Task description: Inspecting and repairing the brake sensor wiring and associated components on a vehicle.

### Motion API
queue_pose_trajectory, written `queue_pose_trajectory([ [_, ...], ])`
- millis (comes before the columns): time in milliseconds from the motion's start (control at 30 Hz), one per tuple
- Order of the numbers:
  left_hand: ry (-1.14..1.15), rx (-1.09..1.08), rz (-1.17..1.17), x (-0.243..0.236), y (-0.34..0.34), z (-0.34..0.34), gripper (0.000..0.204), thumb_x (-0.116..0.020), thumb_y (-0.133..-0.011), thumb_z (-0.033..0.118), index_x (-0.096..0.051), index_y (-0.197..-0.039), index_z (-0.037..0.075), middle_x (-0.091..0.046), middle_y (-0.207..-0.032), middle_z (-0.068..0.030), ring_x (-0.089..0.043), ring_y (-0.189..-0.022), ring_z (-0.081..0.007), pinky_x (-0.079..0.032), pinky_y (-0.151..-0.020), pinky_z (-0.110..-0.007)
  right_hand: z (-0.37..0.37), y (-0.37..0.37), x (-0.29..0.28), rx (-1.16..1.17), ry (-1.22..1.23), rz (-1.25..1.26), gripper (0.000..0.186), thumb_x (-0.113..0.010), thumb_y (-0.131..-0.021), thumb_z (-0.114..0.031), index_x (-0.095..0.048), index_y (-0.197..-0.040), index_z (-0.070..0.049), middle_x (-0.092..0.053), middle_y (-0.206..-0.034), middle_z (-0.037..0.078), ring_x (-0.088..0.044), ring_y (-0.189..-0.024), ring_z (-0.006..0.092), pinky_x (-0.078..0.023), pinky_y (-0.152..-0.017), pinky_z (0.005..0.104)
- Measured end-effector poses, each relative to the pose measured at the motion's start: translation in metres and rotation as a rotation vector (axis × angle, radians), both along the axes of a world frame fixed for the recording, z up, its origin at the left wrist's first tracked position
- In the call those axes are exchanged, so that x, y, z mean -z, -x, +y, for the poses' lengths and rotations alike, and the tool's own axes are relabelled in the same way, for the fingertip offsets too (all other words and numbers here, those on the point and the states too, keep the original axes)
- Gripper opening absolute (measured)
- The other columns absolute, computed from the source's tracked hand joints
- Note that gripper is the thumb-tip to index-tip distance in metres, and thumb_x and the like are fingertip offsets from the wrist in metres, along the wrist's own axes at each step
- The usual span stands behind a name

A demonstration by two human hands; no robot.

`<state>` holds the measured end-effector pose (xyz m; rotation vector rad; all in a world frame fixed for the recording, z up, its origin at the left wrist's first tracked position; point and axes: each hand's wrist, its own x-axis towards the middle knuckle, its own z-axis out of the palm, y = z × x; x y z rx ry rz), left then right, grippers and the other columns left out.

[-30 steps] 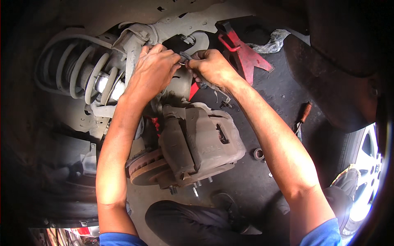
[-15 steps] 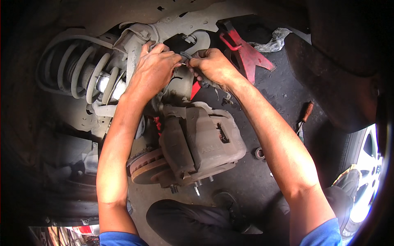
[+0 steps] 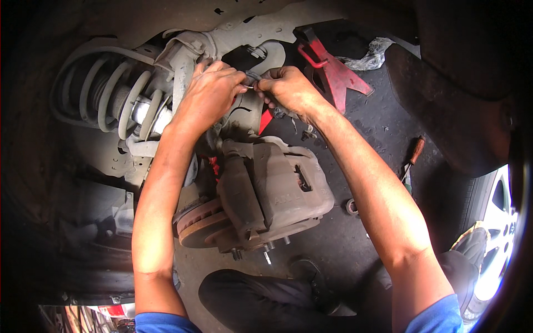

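My two hands meet above and behind the brake caliper (image 3: 288, 188). My left hand (image 3: 214, 91) has its fingers bent together, the fingertips pinching one end of a small, thin pale piece (image 3: 249, 87). Facing it, my right hand (image 3: 288, 90) closes thumb and finger around a grey cable-like piece (image 3: 253, 75); its lower fingers are curled. The exact kind of these small parts cannot be made out, partly hidden by my fingers. Below them, the caliper sits over the rusty-edged brake disc (image 3: 206, 225). Left of my left wrist is the coil spring (image 3: 129, 102) around its strut.
A red jack stand (image 3: 338, 75) stands at the far right of my hands, with clear plastic wrap (image 3: 369, 54) beside it. On the dark floor lie a wooden-handled tool (image 3: 416, 151) and a small metal ring (image 3: 351, 207). A wheel (image 3: 497, 233) is at the right edge.
Both hands stay at nearly the same spot, still close together. The left fingers have shifted slightly, and the view has moved a little.
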<state>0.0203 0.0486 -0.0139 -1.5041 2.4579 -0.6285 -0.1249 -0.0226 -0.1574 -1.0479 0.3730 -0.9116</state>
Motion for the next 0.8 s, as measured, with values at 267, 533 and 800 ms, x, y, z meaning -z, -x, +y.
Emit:
queue_pose_trajectory([
  [267,-0.064,-0.008,0.090,-0.0031,-0.0016,-0.0001,0.019,-0.074,-0.096,0.013,-0.076,-0.112,0.002,-0.076,-0.106,-0.0135,-0.066,-0.111,-0.0337,-0.048,-0.103,-0.044,-0.0022,0.0044,0.0015,-0.008,-0.006,0.030,0.017,-0.072,-0.094,-0.013,-0.074,-0.093,0.004,-0.071,-0.080,0.005,-0.063,-0.067,0.0113,-0.053,-0.063,0.0278],
  [533,-0.088,-0.057,0.136,-0.0033,0.0021,0.0008,0.019,-0.075,-0.097,0.013,-0.076,-0.110,0.000,-0.077,-0.107,-0.0142,-0.067,-0.108,-0.0350,-0.050,-0.100,-0.044,-0.0023,0.0036,0.0018,0.001,0.018,0.026,0.021,-0.070,-0.097,-0.015,-0.073,-0.090,0.004,-0.071,-0.080,0.006,-0.064,-0.069,0.0117,-0.054,-0.065,0.0287],
  [800,-0.099,-0.084,0.147,-0.0039,0.0054,0.0020,0.023,-0.081,-0.093,0.016,-0.076,-0.108,0.000,-0.077,-0.106,-0.0150,-0.067,-0.105,-0.0360,-0.052,-0.093,-0.045,-0.0040,0.0048,0.0029,-0.005,0.036,0.029,0.021,-0.069,-0.097,-0.016,-0.073,-0.090,0.004,-0.070,-0.080,0.006,-0.063,-0.069,0.0119,-0.053,-0.066,0.0292],
])
